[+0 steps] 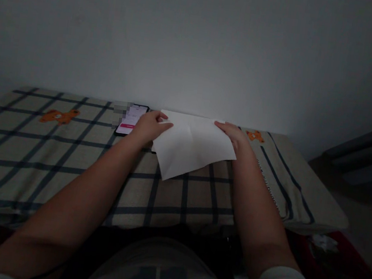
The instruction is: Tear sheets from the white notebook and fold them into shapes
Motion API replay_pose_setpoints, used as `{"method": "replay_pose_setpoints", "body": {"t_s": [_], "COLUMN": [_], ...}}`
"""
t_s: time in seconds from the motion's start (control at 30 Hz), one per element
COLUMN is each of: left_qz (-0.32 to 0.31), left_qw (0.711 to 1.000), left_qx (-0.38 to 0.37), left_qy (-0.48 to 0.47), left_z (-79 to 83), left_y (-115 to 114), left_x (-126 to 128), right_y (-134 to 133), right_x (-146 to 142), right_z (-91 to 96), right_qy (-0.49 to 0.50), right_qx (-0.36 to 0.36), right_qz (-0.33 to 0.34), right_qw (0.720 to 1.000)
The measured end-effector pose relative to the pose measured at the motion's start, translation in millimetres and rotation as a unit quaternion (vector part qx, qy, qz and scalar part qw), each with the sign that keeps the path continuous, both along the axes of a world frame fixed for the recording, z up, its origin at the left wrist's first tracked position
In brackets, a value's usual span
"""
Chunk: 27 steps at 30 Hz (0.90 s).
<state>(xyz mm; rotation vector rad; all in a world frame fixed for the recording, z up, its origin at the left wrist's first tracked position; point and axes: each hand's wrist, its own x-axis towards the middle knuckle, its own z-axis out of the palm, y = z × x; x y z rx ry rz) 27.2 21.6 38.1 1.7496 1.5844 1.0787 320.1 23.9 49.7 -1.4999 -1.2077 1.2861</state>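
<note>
A white sheet of paper (194,143) is held up above the checked cloth, one corner hanging toward me. My left hand (152,125) pinches its left edge between thumb and fingers. On the opposite side, my right hand (231,132) grips the upper right edge, thumb on top and the other fingers mostly hidden behind the sheet. Something pale and flat lies under the paper, mostly covered, so I cannot tell what it is. Just left of my left hand lies a phone (130,119) with its screen lit and a pink bar showing.
A checked tablecloth (79,153) with orange bear prints covers the table, which stands against a pale wall (197,46). Below the table's right end is a red item (337,257) with a white pattern. Dark grey folds (368,148) hang at the far right.
</note>
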Motion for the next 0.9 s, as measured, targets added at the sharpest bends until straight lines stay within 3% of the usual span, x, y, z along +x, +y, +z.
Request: {"method": "replay_pose_setpoints", "body": {"t_s": [0.07, 0.13, 0.23, 0.3, 0.43, 0.57, 0.7, 0.83, 0.9], "left_qz": [-0.014, -0.075, -0.212, -0.242, -0.241, -0.21, -0.179, -0.157, -0.155], "left_qw": [0.989, 0.97, 0.928, 0.909, 0.891, 0.876, 0.879, 0.884, 0.885], "left_qx": [0.087, 0.124, 0.134, 0.105, 0.059, 0.075, 0.103, 0.129, 0.133], "left_qy": [0.12, 0.194, 0.277, 0.321, 0.379, 0.427, 0.43, 0.421, 0.419], "left_z": [-3.2, -6.3, -14.3, -21.3, -30.6, -32.2, -34.1, -36.7, -37.4], "left_y": [1.6, -1.1, -10.3, -16.9, -26.2, -29.2, -30.0, -32.3, -33.6], "left_x": [-2.4, 3.5, 22.6, 35.2, 46.7, 48.9, 55.5, 60.7, 60.9], "right_y": [0.5, 0.4, 1.6, 3.2, 4.3, -1.6, -14.3, -27.5, -31.4], "right_x": [-1.8, -3.3, -3.0, -2.0, -2.0, -2.0, 1.9, 2.2, -0.4], "right_z": [-4.4, -7.2, -10.1, -11.9, -13.9, -10.1, -4.2, -3.6, -4.2], "right_qy": [0.033, 0.042, 0.029, 0.018, -0.025, -0.022, 0.057, 0.187, 0.213], "right_qx": [-0.025, -0.038, -0.055, -0.057, -0.056, -0.072, -0.085, -0.085, -0.084], "right_qz": [-0.033, -0.041, -0.037, -0.033, -0.052, -0.061, -0.048, 0.01, -0.001], "right_qw": [0.999, 0.998, 0.997, 0.998, 0.997, 0.995, 0.994, 0.979, 0.973]}}
